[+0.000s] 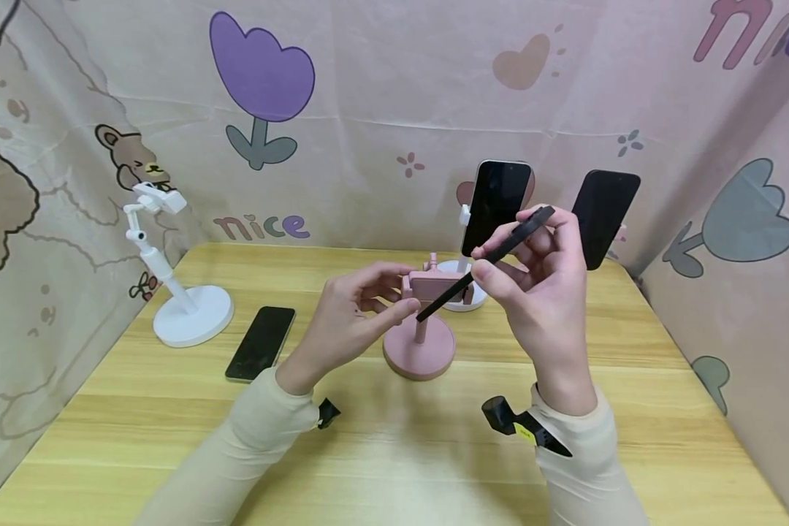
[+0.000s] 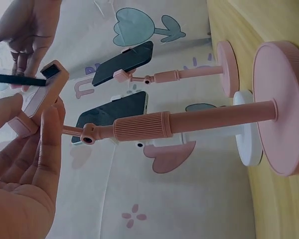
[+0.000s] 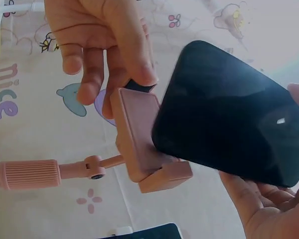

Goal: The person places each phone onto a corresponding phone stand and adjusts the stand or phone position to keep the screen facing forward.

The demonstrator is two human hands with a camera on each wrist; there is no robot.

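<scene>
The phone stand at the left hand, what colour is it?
The phone stand is pink, its round base too; it shows best in the left wrist view.

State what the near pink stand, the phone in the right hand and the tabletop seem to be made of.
Near pink stand: likely plastic, mostly matte, judging by its even colour and moulded-looking ribbed collar.
Phone: probably a glass front, glossy, since the dark face catches a bright reflection.
Tabletop: wood or wood-look laminate; streaky grain and a soft sheen leave it open.

sleeves [image 1: 263, 418]: long, cream | left wrist device [image 1: 328, 413]: black | right wrist device [image 1: 498, 415]: black, yellow label [image 1: 524, 434]
</scene>
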